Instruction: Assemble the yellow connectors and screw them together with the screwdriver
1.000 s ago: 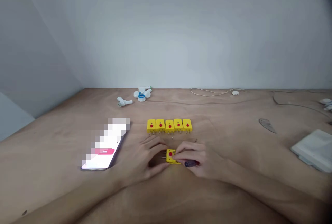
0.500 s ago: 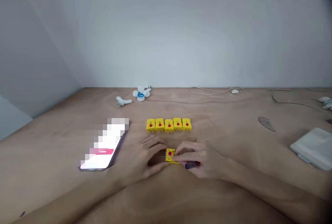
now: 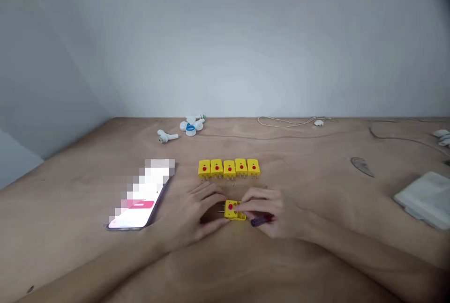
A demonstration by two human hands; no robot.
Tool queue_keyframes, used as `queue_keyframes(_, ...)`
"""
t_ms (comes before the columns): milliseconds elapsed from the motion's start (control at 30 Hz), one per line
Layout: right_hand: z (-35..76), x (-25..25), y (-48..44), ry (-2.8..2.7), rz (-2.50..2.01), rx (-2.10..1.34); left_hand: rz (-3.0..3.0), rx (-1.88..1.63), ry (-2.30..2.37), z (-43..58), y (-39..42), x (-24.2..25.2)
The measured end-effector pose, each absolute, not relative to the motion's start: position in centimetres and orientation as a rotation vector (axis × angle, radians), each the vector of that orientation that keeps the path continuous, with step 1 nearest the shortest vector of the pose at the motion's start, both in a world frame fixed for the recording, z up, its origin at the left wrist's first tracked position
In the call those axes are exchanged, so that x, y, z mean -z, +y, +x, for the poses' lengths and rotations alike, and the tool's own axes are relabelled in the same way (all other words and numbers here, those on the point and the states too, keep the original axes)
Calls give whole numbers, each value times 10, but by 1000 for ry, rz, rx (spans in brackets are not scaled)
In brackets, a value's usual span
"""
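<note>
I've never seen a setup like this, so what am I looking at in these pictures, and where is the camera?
These pictures come from a camera worn on a person's head, looking forward and down. There is no machine here, only two bare hands. The left hand and the right hand hold a yellow connector with two metal pins between them, and the right hand also holds a small screwdriver. On the plywood table, five more yellow connectors lie in a row, with a phone to their left.

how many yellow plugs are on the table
6. Five yellow plugs stand in a row on the plywood table; the sixth yellow plug is held between the left hand and right hand. None seem hidden.
</note>
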State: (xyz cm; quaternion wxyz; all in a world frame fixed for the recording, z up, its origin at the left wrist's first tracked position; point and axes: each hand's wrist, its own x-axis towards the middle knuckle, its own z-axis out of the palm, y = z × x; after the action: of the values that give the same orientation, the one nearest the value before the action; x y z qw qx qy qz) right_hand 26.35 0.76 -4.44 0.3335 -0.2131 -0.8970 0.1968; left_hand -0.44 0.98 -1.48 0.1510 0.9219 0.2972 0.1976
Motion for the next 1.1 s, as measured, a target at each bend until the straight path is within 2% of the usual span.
queue_keyframes(267,264,45,6,-2374,-535,-410,2661,-568,861,-6,11,18)
queue_keyframes(433,263,38,5,-2062,-689,-438,2667,-551,841,-7,11,17)
queue_keyframes(600,269,42,9,-1691,-1013,-717,2665,-540,845,-7,10,16)
queue_keyframes(867,262,35,14,-1405,-918,-1210,2677,-491,849,-6,13,17)
queue_keyframes(1100,258,32,9,-1485,-730,-1230,2631,-545,846,-6,11,13)
